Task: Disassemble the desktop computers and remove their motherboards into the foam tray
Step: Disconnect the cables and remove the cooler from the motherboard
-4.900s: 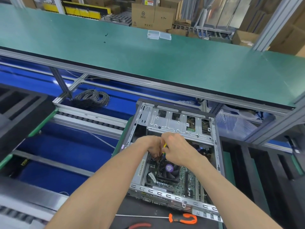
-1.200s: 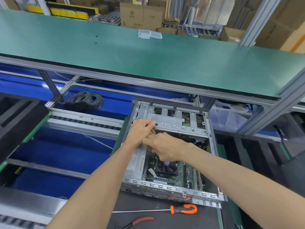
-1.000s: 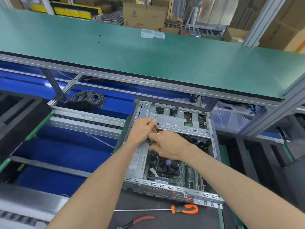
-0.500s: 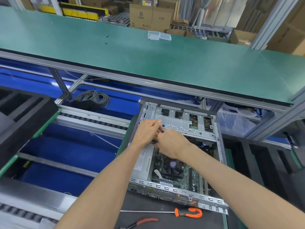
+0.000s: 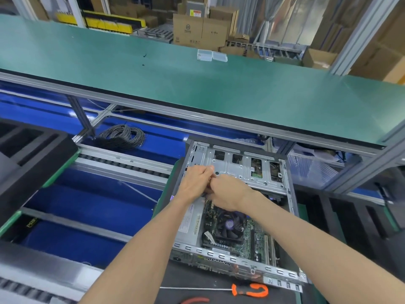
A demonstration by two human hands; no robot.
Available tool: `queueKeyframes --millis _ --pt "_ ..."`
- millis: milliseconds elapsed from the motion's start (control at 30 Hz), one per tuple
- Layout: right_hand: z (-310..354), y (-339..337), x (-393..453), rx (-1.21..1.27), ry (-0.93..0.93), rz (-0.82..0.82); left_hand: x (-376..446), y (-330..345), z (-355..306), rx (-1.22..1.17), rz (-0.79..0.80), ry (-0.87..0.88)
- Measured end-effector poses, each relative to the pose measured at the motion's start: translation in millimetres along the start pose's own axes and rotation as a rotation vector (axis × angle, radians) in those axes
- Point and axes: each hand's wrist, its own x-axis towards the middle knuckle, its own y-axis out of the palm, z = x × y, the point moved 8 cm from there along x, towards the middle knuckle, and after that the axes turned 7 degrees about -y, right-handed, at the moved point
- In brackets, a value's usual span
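An open grey desktop case (image 5: 238,170) lies flat in front of me. Its green motherboard (image 5: 254,238) with a black CPU fan (image 5: 230,224) sits inside, below the metal drive cage. My left hand (image 5: 196,181) and my right hand (image 5: 228,193) meet at the cage's near left corner, fingers curled and pinched together on a small item hidden between them. A black foam tray (image 5: 32,150) stands at the left.
An orange-handled screwdriver (image 5: 252,290) and red pliers (image 5: 195,300) lie on the black mat in front of the case. A coil of black cable (image 5: 122,137) rests on the blue conveyor. A green bench (image 5: 197,88) spans the back. More black foam (image 5: 350,218) lies at the right.
Both hands moved from over the fan up and left to the cage's corner and stayed pinched together there. A yellow bit that showed between the fingers earlier is now hidden.
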Motion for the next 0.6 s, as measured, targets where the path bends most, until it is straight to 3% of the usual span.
queueKeyframes --millis 233,367,500,600 --pt "-1.7 -5.8 -17.7 0.437 0.014 -0.198 -29.9 -1.6 -20.3 0.028 0.012 0.319" --pt "-16.2 3.2 -30.6 0.593 0.102 -0.369 -53.9 11.9 -20.8 0.355 0.100 0.541" --pt "-23.1 21.0 -41.0 0.720 0.152 -0.449 -55.2 21.3 -25.7 0.659 0.217 0.571" --pt "-27.7 25.7 -46.4 0.798 0.146 -0.527 -54.3 21.8 -34.5 0.879 0.220 0.631"
